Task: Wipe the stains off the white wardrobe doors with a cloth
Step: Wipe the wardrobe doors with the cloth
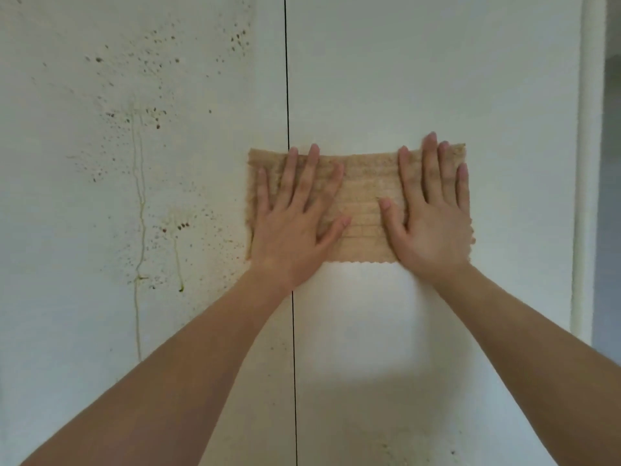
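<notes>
Fingers [295, 176] of the left hand [292, 227] are spread flat, palm down, pressing the cloth [364, 196] vs. the doors; no grip, just open-hand pressure. Right hand [433, 216] does the same: fingers splayed, thumb out toward the cloth's middle, palm flat on its right part. Both thumbs point inward, apart, w/ bare cloth between them.

Cloth is tan, ribbed/waffled, w/ scalloped bottom edge, spread as a wide rectangle. It straddles the dark gap [290, 95] between the 2 doors: left end laps onto the left door [67, 230], most of it lies on the right door [420, 79]. Left hand sits right over the gap line.

Left door carries brown stains [158, 121]: specks scattered top to mid, plus long drip trails [139, 210] running down, left of the cloth. Right door looks mostly clean; a few faint specks near the bottom. Bare forearms reach up from the near edge.
</notes>
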### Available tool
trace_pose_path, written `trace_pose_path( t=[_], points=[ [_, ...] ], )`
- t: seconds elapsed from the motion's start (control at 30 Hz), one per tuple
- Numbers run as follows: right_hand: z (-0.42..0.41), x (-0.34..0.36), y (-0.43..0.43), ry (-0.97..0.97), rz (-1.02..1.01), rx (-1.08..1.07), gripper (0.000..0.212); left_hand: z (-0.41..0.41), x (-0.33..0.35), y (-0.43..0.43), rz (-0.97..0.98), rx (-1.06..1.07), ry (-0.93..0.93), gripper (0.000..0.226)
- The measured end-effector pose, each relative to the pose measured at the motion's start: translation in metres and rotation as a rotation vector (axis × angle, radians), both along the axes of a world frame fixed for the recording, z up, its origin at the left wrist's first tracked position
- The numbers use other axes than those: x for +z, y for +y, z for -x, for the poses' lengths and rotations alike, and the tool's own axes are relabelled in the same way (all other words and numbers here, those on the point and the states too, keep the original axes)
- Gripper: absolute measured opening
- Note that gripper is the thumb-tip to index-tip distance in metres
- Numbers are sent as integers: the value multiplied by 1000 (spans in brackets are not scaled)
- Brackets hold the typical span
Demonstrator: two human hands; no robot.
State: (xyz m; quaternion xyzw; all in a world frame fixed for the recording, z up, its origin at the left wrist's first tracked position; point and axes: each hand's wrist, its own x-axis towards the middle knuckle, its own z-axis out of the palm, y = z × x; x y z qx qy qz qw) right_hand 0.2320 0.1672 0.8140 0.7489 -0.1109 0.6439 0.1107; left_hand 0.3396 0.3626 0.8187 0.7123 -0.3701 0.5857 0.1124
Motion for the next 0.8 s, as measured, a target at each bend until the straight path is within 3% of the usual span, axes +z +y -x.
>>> trace_pose_path(
  t=[0.3,0.4,0.6,0.8],
  points=[
    [4,-239,14,82,51,62,69,4,-258,29,-68,6,131,71],
    [0,-288,20,112,36,82,69,-1,-306,38,-94,23,151,68],
    [-6,-277,34,128,20,88,70,-5,-298,57,-66,-57,222,64],
    [-29,-195,76,144,-16,100,72,-9,-220,85,76,-43,335,65]
  ],
)
